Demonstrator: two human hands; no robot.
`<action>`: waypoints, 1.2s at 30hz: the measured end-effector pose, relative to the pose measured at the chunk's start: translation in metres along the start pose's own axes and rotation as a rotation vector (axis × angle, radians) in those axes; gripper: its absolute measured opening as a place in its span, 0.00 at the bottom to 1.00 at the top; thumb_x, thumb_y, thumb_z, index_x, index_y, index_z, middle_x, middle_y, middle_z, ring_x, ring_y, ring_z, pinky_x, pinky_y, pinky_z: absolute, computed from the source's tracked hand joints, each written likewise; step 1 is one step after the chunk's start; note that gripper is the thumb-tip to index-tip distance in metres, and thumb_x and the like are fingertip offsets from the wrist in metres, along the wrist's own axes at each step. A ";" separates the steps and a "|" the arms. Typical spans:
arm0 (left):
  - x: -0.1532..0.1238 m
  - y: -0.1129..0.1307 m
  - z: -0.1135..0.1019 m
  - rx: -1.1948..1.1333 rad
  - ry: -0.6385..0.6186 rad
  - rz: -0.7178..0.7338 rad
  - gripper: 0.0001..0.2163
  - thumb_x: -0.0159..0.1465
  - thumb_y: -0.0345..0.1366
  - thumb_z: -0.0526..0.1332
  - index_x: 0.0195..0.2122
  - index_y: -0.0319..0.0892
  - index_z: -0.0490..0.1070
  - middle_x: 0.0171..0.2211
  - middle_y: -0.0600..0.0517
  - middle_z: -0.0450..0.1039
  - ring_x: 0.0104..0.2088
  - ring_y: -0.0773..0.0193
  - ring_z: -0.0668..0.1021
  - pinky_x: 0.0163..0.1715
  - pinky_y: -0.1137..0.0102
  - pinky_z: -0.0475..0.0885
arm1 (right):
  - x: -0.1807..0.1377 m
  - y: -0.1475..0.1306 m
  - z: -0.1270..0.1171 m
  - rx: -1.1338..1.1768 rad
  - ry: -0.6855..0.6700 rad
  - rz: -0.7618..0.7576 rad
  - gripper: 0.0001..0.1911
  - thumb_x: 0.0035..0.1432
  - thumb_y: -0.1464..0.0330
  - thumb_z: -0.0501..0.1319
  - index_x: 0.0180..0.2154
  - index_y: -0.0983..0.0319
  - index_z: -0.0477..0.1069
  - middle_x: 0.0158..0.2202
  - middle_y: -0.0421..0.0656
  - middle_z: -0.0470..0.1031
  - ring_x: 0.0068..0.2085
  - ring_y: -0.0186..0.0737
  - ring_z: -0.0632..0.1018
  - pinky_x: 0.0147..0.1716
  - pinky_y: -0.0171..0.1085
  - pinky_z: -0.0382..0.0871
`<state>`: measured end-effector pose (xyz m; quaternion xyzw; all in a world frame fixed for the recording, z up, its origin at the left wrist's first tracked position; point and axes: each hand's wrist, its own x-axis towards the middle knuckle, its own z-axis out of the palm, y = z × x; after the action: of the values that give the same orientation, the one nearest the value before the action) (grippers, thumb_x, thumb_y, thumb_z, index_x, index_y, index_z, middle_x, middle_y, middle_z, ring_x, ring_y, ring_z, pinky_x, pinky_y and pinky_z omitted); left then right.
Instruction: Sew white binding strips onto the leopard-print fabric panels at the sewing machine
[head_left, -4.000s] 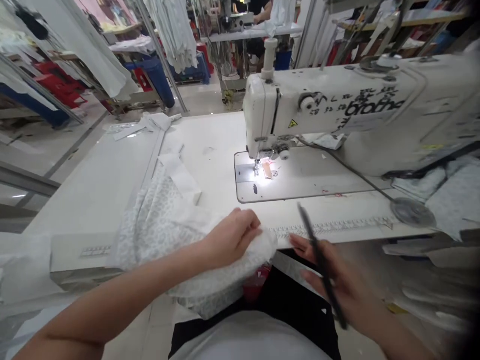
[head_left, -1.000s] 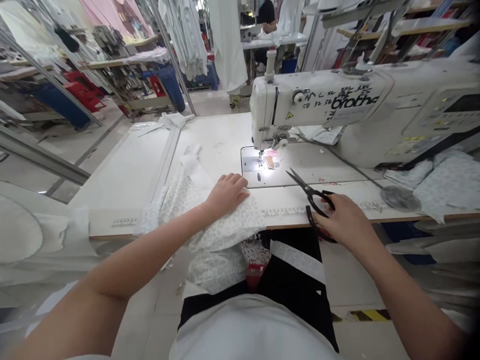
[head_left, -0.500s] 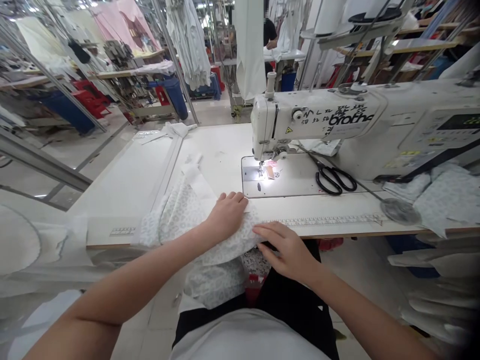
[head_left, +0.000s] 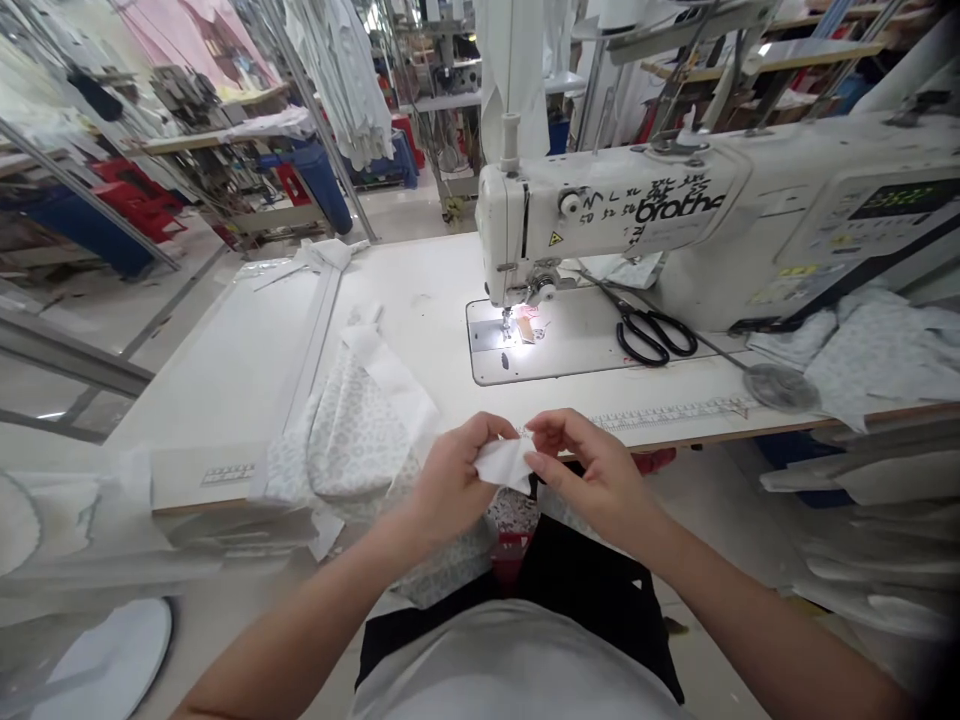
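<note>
My left hand and my right hand are raised just in front of the table edge, both pinching a small white fabric piece between them. A pile of white patterned fabric lies on the table to the left and hangs down over my lap. Black scissors rest on the bed of the white sewing machine, to the right of its lit needle area.
A ruler strip runs along the white table's front edge. More patterned cloth lies at the right by a round metal disc. White strips lie at the far left corner. Racks, hanging garments and red bins stand behind.
My right hand laid the scissors on the machine bed and came back to the fabric. Both hands then lifted off the pile and now pinch a small white piece together.
</note>
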<state>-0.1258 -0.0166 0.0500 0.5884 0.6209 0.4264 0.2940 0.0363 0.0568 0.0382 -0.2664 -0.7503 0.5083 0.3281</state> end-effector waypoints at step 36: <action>-0.075 -0.026 0.023 -1.270 -0.147 -0.611 0.14 0.48 0.40 0.71 0.24 0.34 0.70 0.21 0.53 0.65 0.22 0.72 0.68 0.23 0.76 0.62 | -0.062 0.039 0.049 -0.103 0.066 -0.036 0.04 0.61 0.69 0.54 0.39 0.60 0.65 0.31 0.40 0.69 0.31 0.36 0.71 0.30 0.34 0.65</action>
<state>-0.1084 -0.0845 0.0061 0.1302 0.3681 0.5637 0.7279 0.0410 -0.0045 -0.0255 -0.2860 -0.7689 0.4542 0.3474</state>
